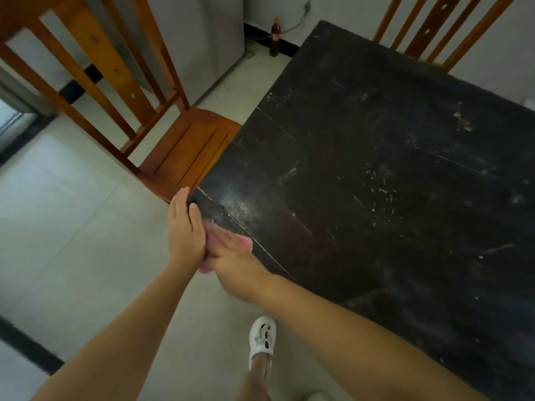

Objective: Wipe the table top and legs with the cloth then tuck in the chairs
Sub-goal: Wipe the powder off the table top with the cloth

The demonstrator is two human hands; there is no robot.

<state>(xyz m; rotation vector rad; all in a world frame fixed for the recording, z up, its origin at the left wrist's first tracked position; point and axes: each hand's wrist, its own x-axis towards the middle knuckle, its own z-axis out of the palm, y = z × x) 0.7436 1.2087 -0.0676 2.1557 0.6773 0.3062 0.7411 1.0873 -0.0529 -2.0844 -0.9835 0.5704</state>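
On the dark scuffed counter (376,169), at its near left corner, my right hand (231,256) presses the pink cloth (228,240) flat with straight fingers while my left hand (185,227), open, cups the edge just beside it.

I see table top (376,175): dark wood, worn, scratched, pale scuffs, dull sheen w/ faint gloss near edge. Cloth (220,241): pink, soft fabric. Chair (185,151): orange-brown varnished wood, smooth. Floor (72,227): pale tile, matt. Shoe (262,340): white plastic.
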